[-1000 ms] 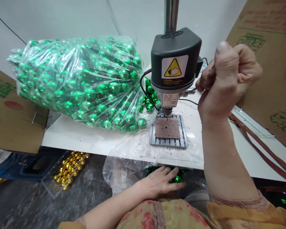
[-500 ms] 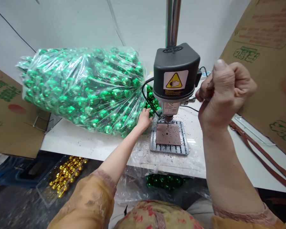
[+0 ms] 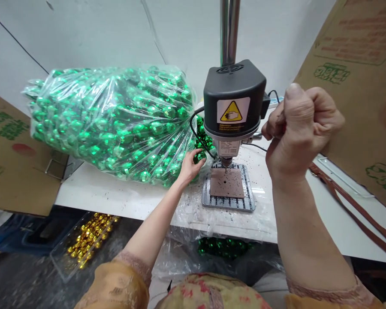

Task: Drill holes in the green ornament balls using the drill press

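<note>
Our left hand [image 3: 189,169] curls around a green ball [image 3: 200,157], just beside the bulging plastic bag [image 3: 116,124]. Right of that grip stands the drill press [image 3: 234,101], whose lever [image 3: 256,136] our right hand [image 3: 304,128] clenches; the brown plate [image 3: 227,184] lies between both hands.

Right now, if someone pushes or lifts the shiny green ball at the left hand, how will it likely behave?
The shiny green ball would probably roll on the white table if pushed, because it is round. Its glossy surface may feel slippery to the left hand. It is probably stiff, since its visible outline looks undented.
</note>
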`<state>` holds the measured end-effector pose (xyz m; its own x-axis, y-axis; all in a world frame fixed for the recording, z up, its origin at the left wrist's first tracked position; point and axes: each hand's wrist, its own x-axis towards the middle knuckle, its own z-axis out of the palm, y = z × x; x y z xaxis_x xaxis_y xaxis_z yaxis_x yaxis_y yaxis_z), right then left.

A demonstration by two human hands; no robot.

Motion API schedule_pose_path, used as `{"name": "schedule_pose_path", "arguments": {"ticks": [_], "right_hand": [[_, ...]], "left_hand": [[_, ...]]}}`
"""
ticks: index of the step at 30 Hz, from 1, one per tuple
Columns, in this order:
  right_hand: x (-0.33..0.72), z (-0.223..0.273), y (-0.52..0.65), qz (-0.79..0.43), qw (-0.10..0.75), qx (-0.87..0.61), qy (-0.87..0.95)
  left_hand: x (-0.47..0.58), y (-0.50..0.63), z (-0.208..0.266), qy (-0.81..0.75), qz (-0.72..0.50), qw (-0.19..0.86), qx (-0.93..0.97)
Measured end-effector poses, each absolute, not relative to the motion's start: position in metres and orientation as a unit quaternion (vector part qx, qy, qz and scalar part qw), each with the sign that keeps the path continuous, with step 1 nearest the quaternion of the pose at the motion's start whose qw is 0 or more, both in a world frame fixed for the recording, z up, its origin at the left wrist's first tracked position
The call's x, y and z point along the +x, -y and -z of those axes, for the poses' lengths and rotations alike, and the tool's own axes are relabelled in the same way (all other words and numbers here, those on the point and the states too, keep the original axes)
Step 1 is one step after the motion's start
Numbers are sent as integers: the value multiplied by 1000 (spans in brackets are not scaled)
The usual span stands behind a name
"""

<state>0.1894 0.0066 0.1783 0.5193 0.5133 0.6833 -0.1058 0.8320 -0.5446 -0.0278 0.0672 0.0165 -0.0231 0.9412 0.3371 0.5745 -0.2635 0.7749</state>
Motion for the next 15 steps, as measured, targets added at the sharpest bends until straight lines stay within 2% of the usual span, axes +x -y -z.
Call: {"name": "schedule_pose_path", "arguments": {"ticks": [4,11,15], "right_hand": [[189,-178,-8,-182,846,-222,450],[189,-178,-10,-184,854,-206,442],[190,-177,-11,-180,853,-207,444]], "left_hand": [[-28,-36,-33,-516,-491,331,619],[-21,2,-48,-408,-512,626,424],[-17,17,-45,-369,-496,696,365]]}}
